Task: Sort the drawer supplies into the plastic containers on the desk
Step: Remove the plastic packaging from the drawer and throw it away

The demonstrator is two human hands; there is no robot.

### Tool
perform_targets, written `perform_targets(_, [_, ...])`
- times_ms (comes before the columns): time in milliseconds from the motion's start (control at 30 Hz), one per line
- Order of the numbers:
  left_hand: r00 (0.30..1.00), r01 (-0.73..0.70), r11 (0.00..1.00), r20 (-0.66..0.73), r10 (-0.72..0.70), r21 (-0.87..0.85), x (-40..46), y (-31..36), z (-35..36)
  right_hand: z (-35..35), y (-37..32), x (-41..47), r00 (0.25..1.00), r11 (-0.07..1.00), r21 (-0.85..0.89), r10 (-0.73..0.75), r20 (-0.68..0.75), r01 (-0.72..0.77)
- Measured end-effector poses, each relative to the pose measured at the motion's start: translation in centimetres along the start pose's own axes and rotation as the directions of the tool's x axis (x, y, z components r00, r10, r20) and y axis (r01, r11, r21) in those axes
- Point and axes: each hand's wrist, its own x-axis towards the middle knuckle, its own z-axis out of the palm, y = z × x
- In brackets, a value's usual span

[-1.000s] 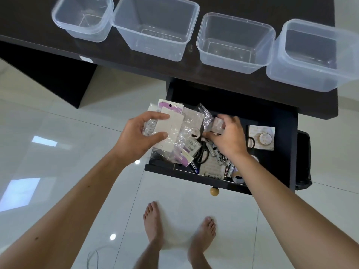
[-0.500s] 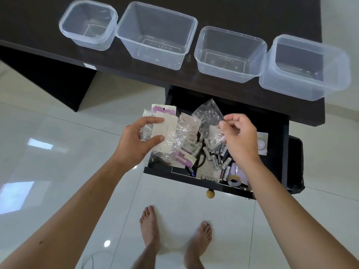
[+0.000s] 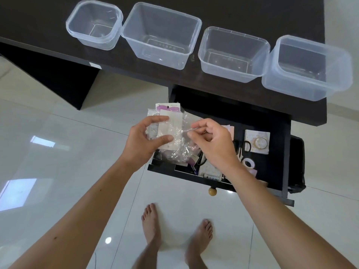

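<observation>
The drawer supplies (image 3: 211, 167) lie in the open dark drawer (image 3: 279, 152) that juts out below the desk (image 3: 233, 8), and part of them is lifted clear: a stack of small packets (image 3: 167, 123), white cards in crinkled clear plastic with a purple-printed card at the back, is held over the drawer's left end. The left hand (image 3: 143, 140) grips this stack, thumb on the front, fingers curled round its left edge. The right hand (image 3: 211, 142) is just beside it over the drawer, forefinger and thumb pinching a clear plastic baggie (image 3: 186, 131) that touches the stack. Under the right hand, black-handled scissors (image 3: 242, 147), a tape roll (image 3: 248, 163) and a white square card with a round gold item (image 3: 257, 141) rest in the drawer. Printing on the packets and on a dark item near the drawer's front edge is too blurred to read. Above the drawer, four clear plastic containers (image 3: 161, 35) stand in a row on the desk.
</observation>
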Motion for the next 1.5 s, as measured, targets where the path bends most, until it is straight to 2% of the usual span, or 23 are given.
perform_targets(67, [0.998, -0.019, 1.000, -0.054, 0.020, 0.023, 0.2, -0.3, -0.7, 0.0, 0.8, 0.3, 1.000, 1.000, -0.020, -0.003, -0.022, 0.003])
perform_targets(167, [0.995, -0.025, 1.000, -0.096, 0.023, -0.018, 0.3, 0.0, -2.3, -0.3, 2.9, 0.8, 0.994, 0.977, -0.211, -0.058, -0.088, 0.039])
perform_targets(333, [0.992, -0.042, 0.999, -0.118, 0.039, -0.024, 1.0, -0.4, -4.5, 0.5, 5.4, 0.8, 0.996, 0.872, -0.490, 0.044, 0.076, -0.001])
perform_targets(433, [0.993, -0.035, 0.998, -0.111, 0.029, -0.051, 1.4, -0.6, -5.1, 0.9, 5.5, 1.0, 0.997, 0.843, -0.539, 0.029, 0.068, 0.012])
perform_targets(667, [0.994, -0.056, 0.997, -0.096, 0.051, -0.049, 1.4, 0.3, -3.9, 0.1, 5.6, 1.0, 0.997, 0.905, -0.424, 0.064, 0.049, -0.037])
perform_targets(800, [0.997, -0.063, 0.998, -0.053, 0.064, 0.012, 2.0, 0.8, -3.2, -1.6, 4.7, 0.2, 0.997, 0.929, -0.364, 0.079, 0.013, -0.069])
perform_targets(900, [0.996, -0.088, 0.993, 0.019, 0.087, 0.074, 2.6, 1.1, -2.2, -3.8, 4.0, -0.5, 0.994, 0.949, -0.299, 0.082, -0.075, -0.101])
perform_targets(1000, [0.991, -0.100, 0.993, 0.096, 0.094, 0.059, 3.0, 1.7, -0.3, -6.7, 2.5, -1.4, 0.975, 0.984, -0.123, 0.105, -0.197, -0.131])
perform_targets(1133, [0.977, -0.129, 0.986, 0.185, 0.108, 0.108, 2.9, 2.0, 3.0, -10.3, 0.9, -2.7, 0.924, 0.993, 0.048, 0.115, -0.364, -0.105])
perform_targets(1233, [0.961, -0.144, 0.982, 0.253, 0.110, 0.122, 2.1, 2.5, 6.2, -11.5, 0.6, -3.8, 0.906, 0.986, 0.149, 0.128, -0.404, -0.073])
perform_targets(1333, [0.937, -0.130, 0.985, 0.338, 0.086, 0.110, 1.5, 2.5, 9.2, -12.0, 1.0, -4.9, 0.923, 0.987, 0.136, 0.125, -0.364, -0.080])
perform_targets(1500, [0.911, -0.124, 0.992, 0.394, 0.122, -0.019, 0.3, 3.9, 14.1, -13.1, 2.8, -6.9, 0.920, 0.994, -0.018, 0.092, -0.380, -0.107])
